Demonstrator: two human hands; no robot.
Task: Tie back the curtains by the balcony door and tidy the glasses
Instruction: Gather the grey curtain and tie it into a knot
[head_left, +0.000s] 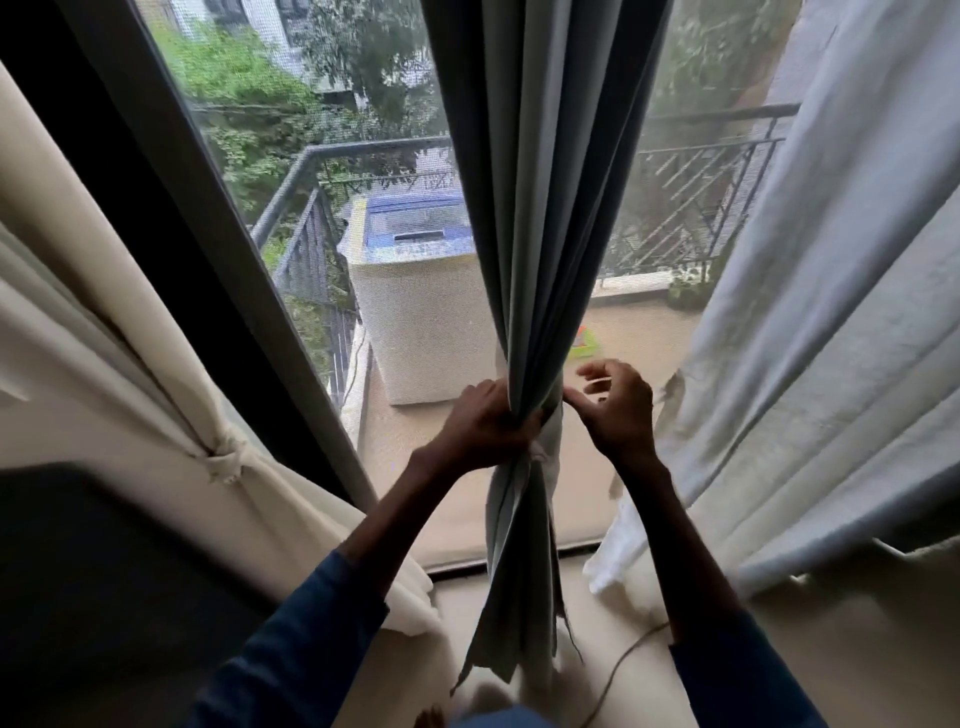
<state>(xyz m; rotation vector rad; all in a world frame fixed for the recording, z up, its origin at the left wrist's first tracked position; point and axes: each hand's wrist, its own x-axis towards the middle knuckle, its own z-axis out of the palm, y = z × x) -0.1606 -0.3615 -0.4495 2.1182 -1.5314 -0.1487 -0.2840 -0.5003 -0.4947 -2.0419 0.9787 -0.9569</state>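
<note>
A grey-blue curtain (550, 218) hangs gathered in the middle of the balcony door. A pale fabric tie (551, 434) wraps its waist. My left hand (485, 423) grips the bunched curtain at the tie from the left. My right hand (615, 402) hovers just right of the bundle, fingers loosely curled and spread, index tip near the fabric, holding nothing I can make out. A cream curtain (130, 322) at the left is tied back with a knot (226, 460). No glasses are in view.
A pale curtain (841, 322) hangs loose at the right. Behind the mesh door stand a washing machine (415, 291) and a balcony railing (691, 208). A dark door frame (208, 249) runs diagonally at left. A thin cord (621, 670) lies on the floor.
</note>
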